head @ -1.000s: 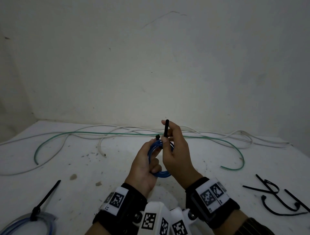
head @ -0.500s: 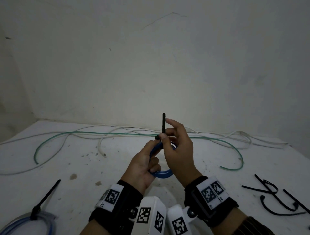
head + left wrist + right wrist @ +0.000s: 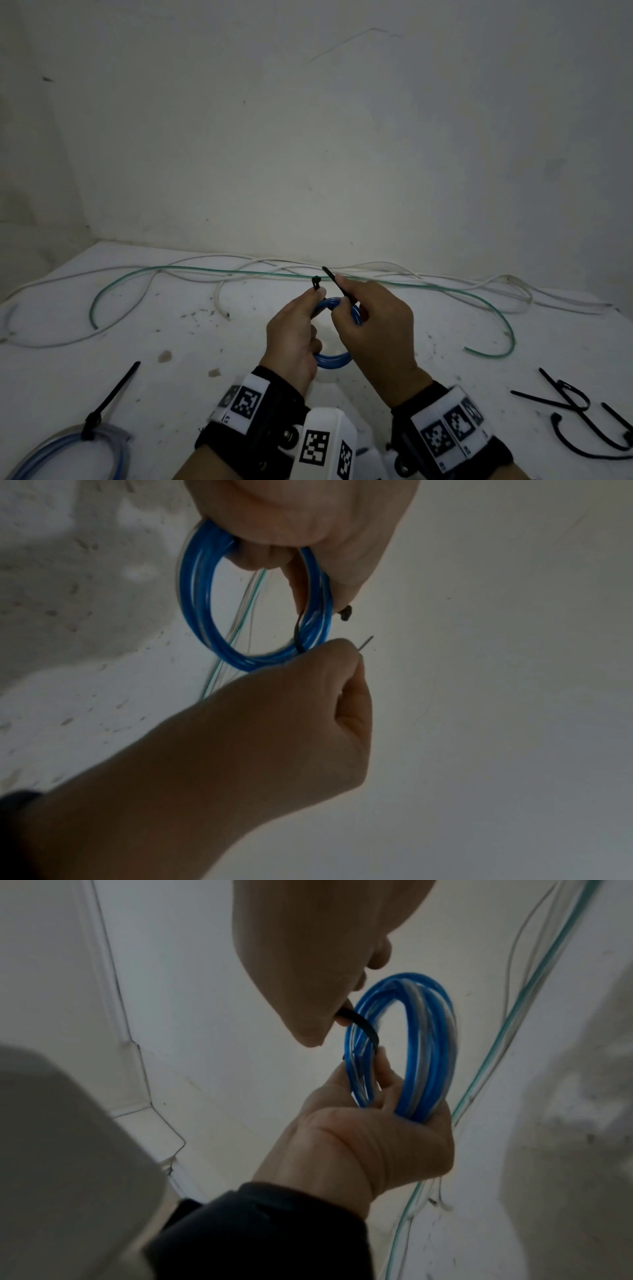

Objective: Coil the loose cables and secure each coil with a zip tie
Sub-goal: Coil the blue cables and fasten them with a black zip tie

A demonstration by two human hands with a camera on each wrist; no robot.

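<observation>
A: Centre of the head frame: the left hand had its fingers curled round the small coil of translucent blue plastic cable, held up above the stained white table.

B: And the thin black plastic zip tie?

A: The right hand pinched its tail between thumb and fingertips, and the strap ran round the coil's top strands. The head stuck up by the left thumb. Not threaded yet, I'd say.

B: Risks?

A: The tail tip could miss the head slot, both being small. If the left grip loosened, the turns could spring apart. The strap might catch only some strands.

B: Rest?

A: The long green cable and the white cable lay loose mid-frame. A tied pale-blue coil sat lower left, spare black zip ties lower right.
</observation>
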